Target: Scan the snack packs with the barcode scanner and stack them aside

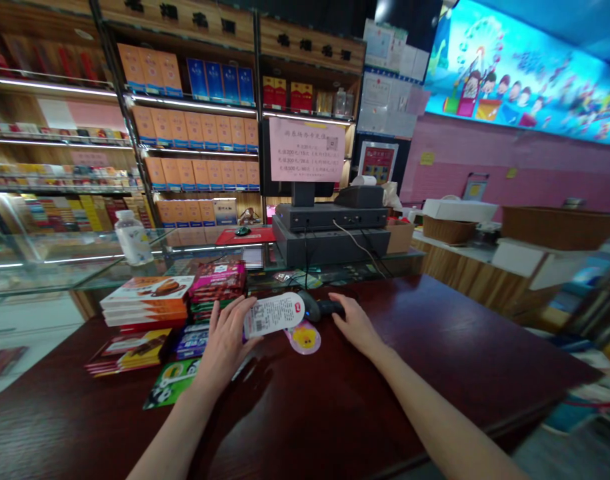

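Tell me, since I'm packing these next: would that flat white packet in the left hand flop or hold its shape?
The packet, held in the left hand, juts out past the fingers unsupported without sagging, so it is probably fairly stiff. It looks thin and flat, so likely light and unlikely to roll.

The dark red-brown wooden counter (435,347) shines glossy and smooth, and the white labelled plastic packet (273,313) looks slick.

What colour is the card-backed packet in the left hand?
The packet in the left hand is white with a barcode and a small red logo, seen in the head view.
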Tool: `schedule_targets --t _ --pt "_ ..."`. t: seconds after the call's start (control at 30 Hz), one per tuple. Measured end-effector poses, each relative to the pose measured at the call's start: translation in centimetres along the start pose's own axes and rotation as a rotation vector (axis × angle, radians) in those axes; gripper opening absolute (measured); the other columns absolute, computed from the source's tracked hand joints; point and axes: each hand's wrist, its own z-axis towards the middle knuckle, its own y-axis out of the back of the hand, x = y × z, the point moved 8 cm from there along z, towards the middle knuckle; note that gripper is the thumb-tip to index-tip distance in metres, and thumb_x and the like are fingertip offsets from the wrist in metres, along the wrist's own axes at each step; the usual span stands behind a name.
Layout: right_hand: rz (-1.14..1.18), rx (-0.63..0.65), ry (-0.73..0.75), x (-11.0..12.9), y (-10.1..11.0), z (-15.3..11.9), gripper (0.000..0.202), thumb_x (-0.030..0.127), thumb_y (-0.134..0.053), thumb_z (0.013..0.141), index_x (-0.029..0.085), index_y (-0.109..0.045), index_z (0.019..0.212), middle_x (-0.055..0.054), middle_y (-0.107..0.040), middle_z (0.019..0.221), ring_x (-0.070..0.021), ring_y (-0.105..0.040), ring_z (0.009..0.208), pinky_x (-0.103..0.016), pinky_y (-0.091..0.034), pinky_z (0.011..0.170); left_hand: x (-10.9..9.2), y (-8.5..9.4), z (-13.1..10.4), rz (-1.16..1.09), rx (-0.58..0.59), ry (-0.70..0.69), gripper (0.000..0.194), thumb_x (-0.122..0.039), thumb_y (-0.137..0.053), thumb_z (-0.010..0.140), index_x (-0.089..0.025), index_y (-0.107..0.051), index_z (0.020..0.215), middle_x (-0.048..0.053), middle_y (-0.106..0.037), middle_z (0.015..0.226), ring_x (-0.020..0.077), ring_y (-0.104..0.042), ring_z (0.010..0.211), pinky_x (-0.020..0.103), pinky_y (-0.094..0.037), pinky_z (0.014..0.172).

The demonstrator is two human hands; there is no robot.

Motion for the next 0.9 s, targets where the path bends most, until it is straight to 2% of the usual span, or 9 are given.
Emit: schedule_targets --t 0.13,0.23,0.33,0.47,0.6,0.9 --pt "-0.143 0.187 0.031 -0.4 -1.7 0.9 0.065 0.007 -0.055 0.077 0.017 -0.051 0.141 -0.014 -0.056 0.144 -0.0266 -0.048 0.137 -0.046 -0.038 0.114 0.6 -0.1 -0.1 -0.007 -0.011 0.035 0.064 -0.030 -0.066 0.088 -0.022 -0.036 0.144 0.014 -0.060 0.136 0.0301 -0.052 0.133 0.058 -0.021 0.121" --pt "-0.241 0.259 0.042 -0.7 -2.7 1.4 0.073 0.004 -0.054 0.074 0.018 -0.048 0.145 -0.014 -0.054 0.147 -0.0283 -0.044 0.141 -0.050 -0.032 0.117 1.1 -0.1 -0.2 -0.026 -0.021 0.062 0.065 -0.031 -0.066 0.088 -0.023 -0.035 0.144 0.012 -0.060 0.137 0.0299 -0.053 0.132 0.059 -0.020 0.122" --pt "-0.306 0.266 0.038 -1.2 -3.2 1.9 0.073 0.005 -0.053 0.074 0.019 -0.047 0.146 -0.013 -0.055 0.147 -0.0284 -0.044 0.140 -0.052 -0.026 0.119 1.4 -0.2 -0.4 -0.034 -0.023 0.083 0.066 -0.030 -0.066 0.087 -0.023 -0.034 0.144 0.012 -0.059 0.138 0.0297 -0.053 0.132 0.059 -0.021 0.121" --pt "-0.298 0.259 0.015 -1.9 -3.6 2.2 0.067 0.009 -0.053 0.077 0.020 -0.050 0.143 -0.012 -0.058 0.142 -0.0266 -0.049 0.135 -0.049 -0.028 0.117 1.7 -0.3 -0.5 -0.035 -0.026 0.103 0.069 -0.028 -0.068 0.085 -0.022 -0.034 0.144 0.012 -0.059 0.139 0.0298 -0.053 0.132 0.059 -0.021 0.122" --pt "-0.275 0.251 -0.001 -2.2 -3.7 2.1 0.059 0.013 -0.053 0.078 0.023 -0.055 0.137 -0.009 -0.063 0.135 -0.0270 -0.052 0.130 -0.051 -0.026 0.117 2.0 -0.4 -0.5 -0.041 -0.025 0.122 0.072 -0.027 -0.069 0.083 -0.022 -0.033 0.145 0.013 -0.058 0.139 0.0299 -0.053 0.131 0.059 -0.022 0.121" --pt "-0.264 0.215 0.038 -2.0 -2.0 1.0 0.054 0.018 -0.053 0.078 0.027 -0.057 0.131 -0.007 -0.065 0.128 -0.0258 -0.055 0.126 -0.055 -0.019 0.119 2.3 -0.2 -0.4 -0.056 -0.038 0.154 0.071 -0.025 -0.070 0.081 -0.022 -0.035 0.143 0.013 -0.059 0.137 0.0301 -0.054 0.129 0.059 -0.023 0.121"
